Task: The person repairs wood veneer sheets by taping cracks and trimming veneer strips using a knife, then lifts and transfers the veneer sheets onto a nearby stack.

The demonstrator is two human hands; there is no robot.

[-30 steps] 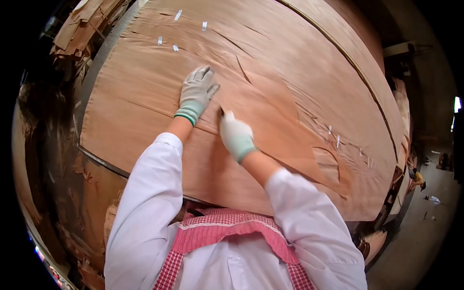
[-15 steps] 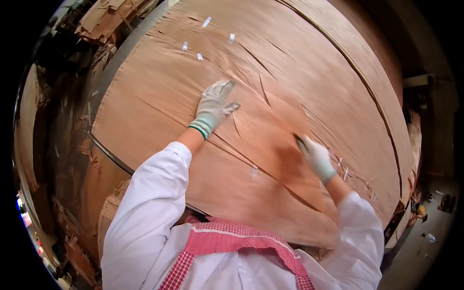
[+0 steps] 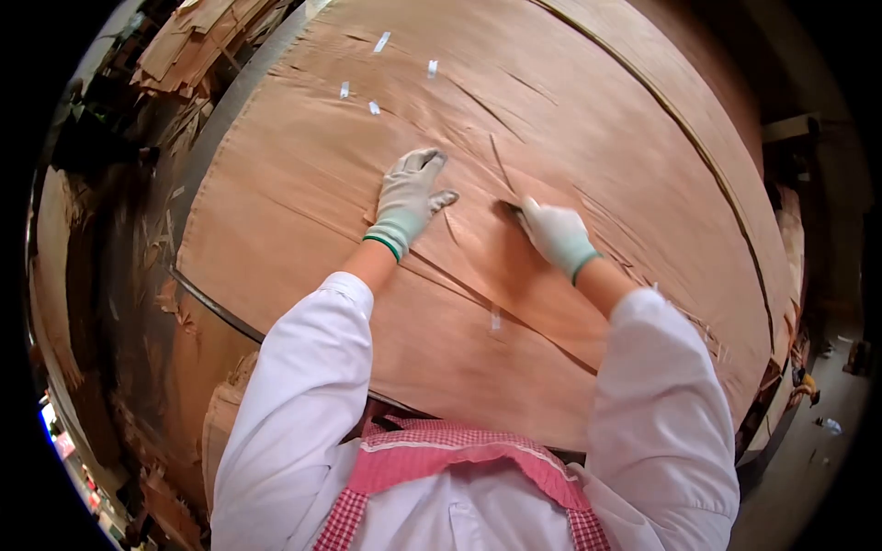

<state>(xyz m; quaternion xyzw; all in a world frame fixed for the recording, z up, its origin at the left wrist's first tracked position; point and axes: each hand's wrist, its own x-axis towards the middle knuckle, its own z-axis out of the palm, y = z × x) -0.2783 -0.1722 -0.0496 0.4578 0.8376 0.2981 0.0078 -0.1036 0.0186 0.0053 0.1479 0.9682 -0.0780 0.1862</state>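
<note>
A wide sheet of thin reddish-brown wood veneer (image 3: 285,174) lies before me, creased, with several narrow splits. My left hand (image 3: 409,191), in a pale glove with a green-edged cuff, presses flat on it with the fingers outstretched. To its right, my gloved right hand (image 3: 554,236) is closed round what looks like a dark knife (image 3: 507,211); most of its handle is hidden in the fingers. The blade end is low over the veneer, by the lower end of an open split (image 3: 499,163). A darker veneer piece (image 3: 528,285) lies below that hand.
Short strips of whitish tape (image 3: 381,41) stick to the upper left of the sheet, and another tape strip (image 3: 495,318) lies nearer me. Stacked veneer scraps (image 3: 188,50) are at the upper left. A long dark gap (image 3: 680,138) runs down the right side.
My right hand has swept up and left with the knife, closer to my left hand. My left hand stays at nearly the same place on the veneer.
</note>
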